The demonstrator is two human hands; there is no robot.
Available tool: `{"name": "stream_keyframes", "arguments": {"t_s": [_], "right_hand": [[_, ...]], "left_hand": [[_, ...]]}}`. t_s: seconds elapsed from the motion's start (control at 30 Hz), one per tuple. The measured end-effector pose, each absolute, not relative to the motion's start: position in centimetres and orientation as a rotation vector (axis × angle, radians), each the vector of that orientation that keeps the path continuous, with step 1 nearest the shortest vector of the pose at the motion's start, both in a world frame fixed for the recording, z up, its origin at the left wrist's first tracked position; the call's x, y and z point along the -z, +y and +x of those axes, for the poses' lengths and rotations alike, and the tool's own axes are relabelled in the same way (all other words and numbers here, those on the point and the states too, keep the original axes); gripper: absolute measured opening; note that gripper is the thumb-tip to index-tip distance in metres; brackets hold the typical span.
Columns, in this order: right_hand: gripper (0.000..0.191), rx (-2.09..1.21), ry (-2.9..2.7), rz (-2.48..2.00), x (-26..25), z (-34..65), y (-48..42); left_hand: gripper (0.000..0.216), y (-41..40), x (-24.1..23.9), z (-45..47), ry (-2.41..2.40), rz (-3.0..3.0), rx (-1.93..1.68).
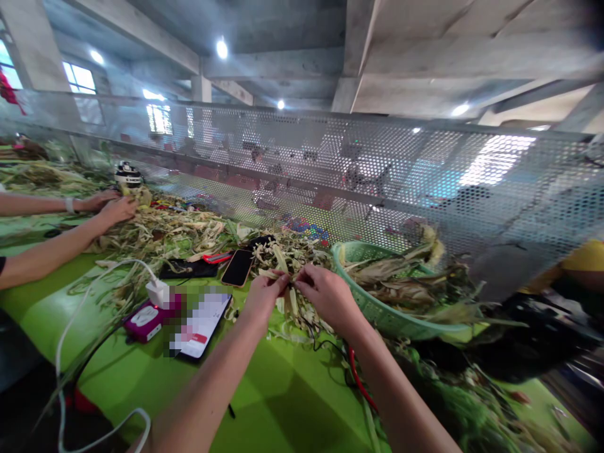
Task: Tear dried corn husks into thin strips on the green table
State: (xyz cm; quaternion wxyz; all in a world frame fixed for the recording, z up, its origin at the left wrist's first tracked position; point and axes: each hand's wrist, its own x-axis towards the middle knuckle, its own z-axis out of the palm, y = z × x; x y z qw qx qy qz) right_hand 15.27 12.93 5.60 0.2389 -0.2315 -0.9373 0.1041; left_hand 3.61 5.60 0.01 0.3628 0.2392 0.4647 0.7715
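My left hand [268,294] is closed in a pinch over the middle of the table, with a strip of pale corn husk [280,258] at its fingertips. Close beside it, my right hand [325,294] pinches at the same bit of husk, its thumb and forefinger nearly meeting the left ones. The exact grip is small and partly hidden by the fingers. Under both hands lie loose dried husk strips [295,308]. A green plastic basket [377,314] full of corn husks stands just right of my right hand.
A lit phone [202,327], a dark phone [237,268] and a purple power strip [150,319] with a white charger [158,293] lie left on the green table [274,402]. A perforated metal screen [292,163] runs behind. Another person's hands [116,207] handle husks at left.
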Motion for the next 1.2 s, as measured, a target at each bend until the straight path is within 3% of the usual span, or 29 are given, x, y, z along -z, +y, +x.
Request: {"name": "stream_keyframes", "arguments": {"t_s": [0.23,0.47,0.57,0.93,1.2], "right_hand": [[0.009,-0.402,-2.494,-0.533,-5.3,15.0,13.7],[0.026,-1.232,-2.114,-0.506,-3.1,14.0,15.0],[0.029,-1.425,-1.862,-0.515,-2.4,13.5,14.9],[0.03,-1.413,-1.73,-0.554,-2.9,13.9,15.2],[0.032,-1.645,-1.81,-0.619,-4.0,14.9,15.0]], "left_hand": [[0.033,5.7,0.2,3.4,0.984,0.528,-1.995],[0.033,5.5,0.3,3.3,0.982,0.513,-1.975],[0.033,5.5,0.5,3.6,0.964,0.556,-1.939],[0.022,4.9,-0.6,4.2,1.154,0.875,-1.884],[0.021,5.0,-0.3,4.2,1.162,0.941,-1.859]]}}
